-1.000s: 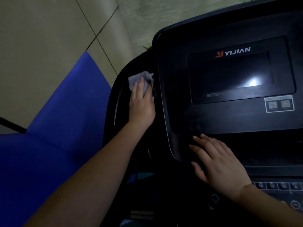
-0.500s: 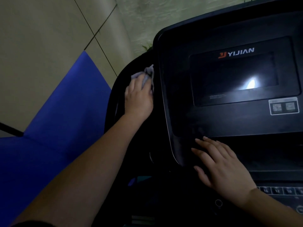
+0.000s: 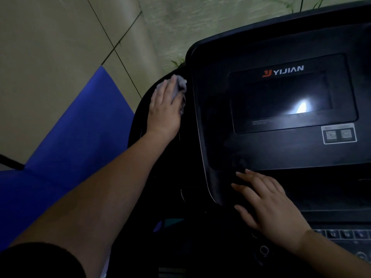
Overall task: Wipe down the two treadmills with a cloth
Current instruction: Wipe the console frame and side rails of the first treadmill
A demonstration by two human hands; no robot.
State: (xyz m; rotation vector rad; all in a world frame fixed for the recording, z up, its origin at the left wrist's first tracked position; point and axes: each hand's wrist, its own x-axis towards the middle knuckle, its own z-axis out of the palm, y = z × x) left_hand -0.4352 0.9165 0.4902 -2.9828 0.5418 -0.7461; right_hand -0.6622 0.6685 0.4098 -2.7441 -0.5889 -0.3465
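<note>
The left hand (image 3: 163, 109) is pressing the cloth (image 3: 179, 85) flat against the dark frame just left of the treadmill (image 3: 271, 153) console, fingers laid straight over it, not clenched. The cloth is bunching at the fingertips, right beside the console's upper left corner. It looks thin, soft and light, so it is likely to crumple and slip under a flat palm; gathering it into a pad and pinching its edge would probably hold it better. The right hand (image 3: 267, 205) is resting on the console's lower edge, fingers spread and relaxed, holding nothing.
</note>
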